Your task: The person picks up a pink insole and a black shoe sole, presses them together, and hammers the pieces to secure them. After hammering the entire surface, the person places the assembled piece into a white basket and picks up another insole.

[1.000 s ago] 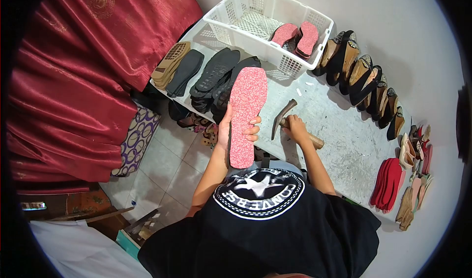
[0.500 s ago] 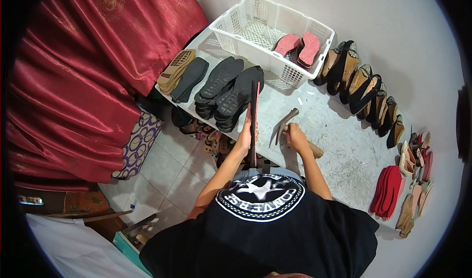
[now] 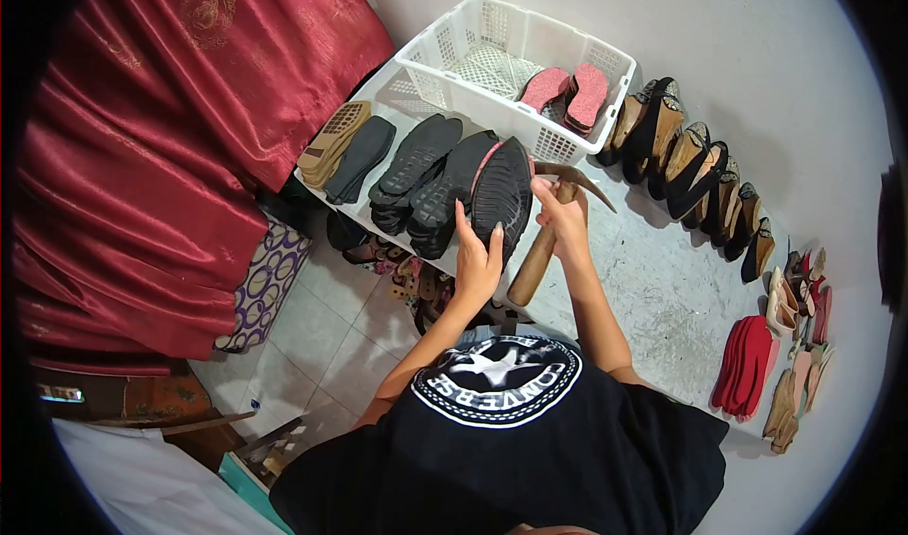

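Observation:
My left hand [image 3: 480, 259] grips a black ridged sole [image 3: 503, 194] from below, its fingers and thumb against it. A pink layer shows along the sole's left edge. My right hand [image 3: 565, 215] is wrapped round the wooden handle of a hammer [image 3: 532, 268], just right of the sole. The hammer's curved metal head is at the top, pointing right, and its handle slants down to the left. Part of the handle is hidden behind my fingers. Stacks of black soles [image 3: 413, 161] lie directly left of the held one.
A white crate [image 3: 456, 86] holding pink soles [image 3: 587, 96] stands at the table's back. Tan soles [image 3: 333, 142] lie at the left end. Finished shoes [image 3: 690, 161] line the wall on the right. Red soles [image 3: 742, 368] are stacked at the far right of the table [image 3: 643, 261].
The sole has turned from edge-on to showing its ridged face. My right hand and the hammer have moved up beside it, the hammer turning so its head points right.

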A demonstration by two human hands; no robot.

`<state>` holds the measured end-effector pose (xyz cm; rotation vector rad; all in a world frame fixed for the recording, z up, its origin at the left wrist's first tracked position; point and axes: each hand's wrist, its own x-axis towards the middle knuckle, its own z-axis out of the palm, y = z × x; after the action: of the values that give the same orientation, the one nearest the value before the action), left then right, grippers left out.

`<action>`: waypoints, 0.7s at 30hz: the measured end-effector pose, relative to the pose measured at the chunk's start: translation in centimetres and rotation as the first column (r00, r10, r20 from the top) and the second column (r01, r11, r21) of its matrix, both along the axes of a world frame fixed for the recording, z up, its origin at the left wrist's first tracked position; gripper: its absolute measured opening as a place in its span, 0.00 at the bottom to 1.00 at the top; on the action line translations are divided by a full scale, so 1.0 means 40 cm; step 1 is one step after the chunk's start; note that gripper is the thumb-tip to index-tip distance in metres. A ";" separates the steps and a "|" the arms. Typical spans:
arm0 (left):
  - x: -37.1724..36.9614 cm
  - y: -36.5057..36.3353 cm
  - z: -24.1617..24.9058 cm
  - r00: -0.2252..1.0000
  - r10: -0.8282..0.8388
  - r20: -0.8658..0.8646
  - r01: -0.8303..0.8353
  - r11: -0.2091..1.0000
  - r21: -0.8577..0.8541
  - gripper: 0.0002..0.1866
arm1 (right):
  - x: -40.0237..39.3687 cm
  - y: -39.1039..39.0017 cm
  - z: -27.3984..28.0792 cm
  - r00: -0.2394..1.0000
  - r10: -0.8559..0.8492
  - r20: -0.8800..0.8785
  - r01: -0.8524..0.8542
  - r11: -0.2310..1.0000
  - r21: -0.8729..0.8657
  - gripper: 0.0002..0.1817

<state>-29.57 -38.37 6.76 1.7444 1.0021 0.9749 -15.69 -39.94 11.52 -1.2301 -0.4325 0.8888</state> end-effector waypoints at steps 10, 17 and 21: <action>-0.073 0.071 0.073 0.803 -0.245 0.543 0.513 0.749 -0.419 0.21 | -0.008 0.013 0.028 0.989 0.146 -0.037 -0.144 0.988 0.061 0.11; -0.070 0.055 0.051 0.566 -0.134 0.813 0.758 0.471 -0.450 0.17 | -0.019 0.000 0.062 0.969 0.154 0.192 -0.167 0.985 0.053 0.11; -0.085 0.059 0.082 0.541 -0.161 0.826 0.771 0.486 -0.411 0.19 | 0.002 -0.029 0.072 0.624 -0.121 0.772 0.010 0.989 0.148 0.08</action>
<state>-32.98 -36.01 10.03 0.7056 0.2061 0.5608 -15.61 -41.09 14.41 -1.4641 -1.1243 0.1904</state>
